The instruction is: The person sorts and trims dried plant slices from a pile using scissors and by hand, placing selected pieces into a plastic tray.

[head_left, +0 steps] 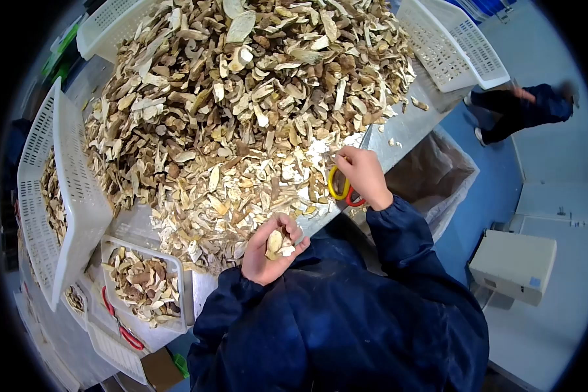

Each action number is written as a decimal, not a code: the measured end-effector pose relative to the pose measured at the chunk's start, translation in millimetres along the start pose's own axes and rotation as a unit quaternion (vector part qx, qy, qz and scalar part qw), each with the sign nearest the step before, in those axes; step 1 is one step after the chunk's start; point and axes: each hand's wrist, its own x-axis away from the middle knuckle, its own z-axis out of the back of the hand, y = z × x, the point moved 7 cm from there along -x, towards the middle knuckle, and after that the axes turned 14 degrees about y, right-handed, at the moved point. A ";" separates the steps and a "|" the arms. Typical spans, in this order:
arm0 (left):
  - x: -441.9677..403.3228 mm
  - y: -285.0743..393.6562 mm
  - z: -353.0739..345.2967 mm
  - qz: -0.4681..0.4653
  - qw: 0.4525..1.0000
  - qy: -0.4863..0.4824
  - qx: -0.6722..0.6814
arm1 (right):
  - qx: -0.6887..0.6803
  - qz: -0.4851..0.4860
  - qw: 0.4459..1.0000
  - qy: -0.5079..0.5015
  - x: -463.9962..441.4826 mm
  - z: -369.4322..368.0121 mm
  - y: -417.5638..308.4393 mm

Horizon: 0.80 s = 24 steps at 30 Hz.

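left grip [262, 256] curls round pale, cream-yellow mushroom pieces [276, 244]; right grip [364, 174] covers red-and-yellow scissors [347, 190], its pinch unclear.

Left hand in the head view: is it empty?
No, the left hand is cupped around a few pale pieces.

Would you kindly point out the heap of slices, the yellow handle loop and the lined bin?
Heap of slices [245, 117]: head view, on its middle.
Yellow handle loop [330, 185]: head view, on the ring's left side.
Lined bin [460, 186]: head view, on its pale liner.
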 end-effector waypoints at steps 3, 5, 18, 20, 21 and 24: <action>-2.7 4.8 7.0 -0.006 1.000 -0.004 0.006 | -0.022 -0.021 0.999 0.014 0.1 -0.1 3.0; -2.5 5.5 8.5 -0.010 1.000 0.012 0.027 | 0.033 -0.007 0.999 0.039 -1.1 3.0 4.8; -0.7 5.4 14.6 -0.010 0.999 0.029 -0.019 | -0.014 0.026 1.000 0.000 -4.0 -9.1 -38.1; -3.0 7.0 14.2 -0.040 0.996 0.054 -0.051 | -0.096 -0.006 0.993 -0.062 20.8 -4.7 -65.5; -3.1 5.9 10.6 -0.052 0.994 0.073 -0.055 | -0.140 0.001 0.987 -0.082 35.3 -6.5 -76.0; -2.6 7.9 -0.6 -0.075 0.994 0.035 -0.074 | -0.178 0.061 0.978 -0.090 66.1 -8.6 -108.7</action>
